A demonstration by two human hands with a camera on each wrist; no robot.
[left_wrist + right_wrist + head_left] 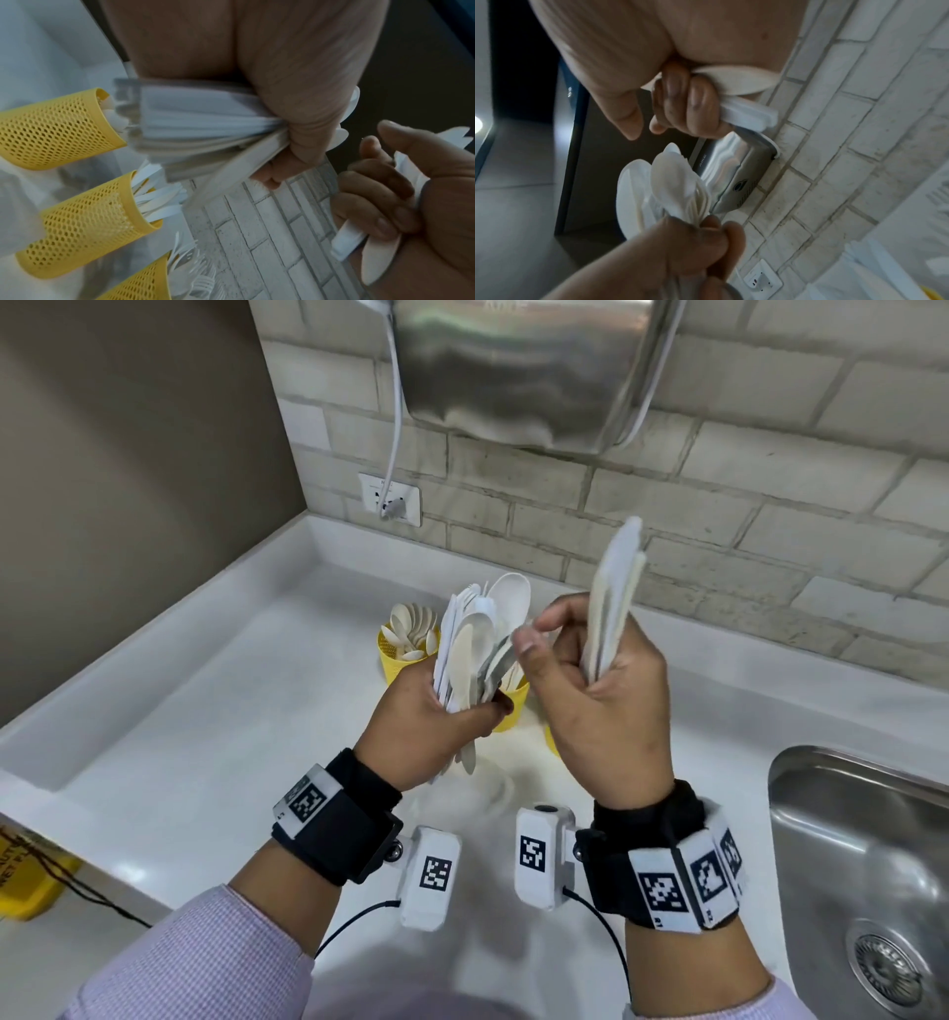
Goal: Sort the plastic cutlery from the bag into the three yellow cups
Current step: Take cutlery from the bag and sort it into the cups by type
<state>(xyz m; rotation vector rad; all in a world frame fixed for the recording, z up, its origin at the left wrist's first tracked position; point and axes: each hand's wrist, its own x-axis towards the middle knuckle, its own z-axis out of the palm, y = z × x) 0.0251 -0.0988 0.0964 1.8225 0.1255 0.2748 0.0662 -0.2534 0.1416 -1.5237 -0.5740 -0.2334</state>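
My left hand [452, 716] grips a mixed bunch of white plastic cutlery [472, 639], spoons, forks and knives fanned upward. My right hand [590, 670] holds several knives [613, 598] upright under its curled fingers, while its thumb and forefinger reach over to the bunch. Behind the hands stand the yellow mesh cups: the left cup [395, 660] holds spoons, the middle cup [513, 706] is partly hidden, and the third is almost hidden behind my right hand. The left wrist view shows the spoon cup [59, 130], a knife cup [87, 223] and a fork cup [144, 284].
The white counter [205, 737] ends in a steel sink [862, 865] at the right. A metal hand dryer [524, 372] hangs on the brick wall above a socket [390, 498]. Something clear, perhaps the bag [482, 793], lies under my hands.
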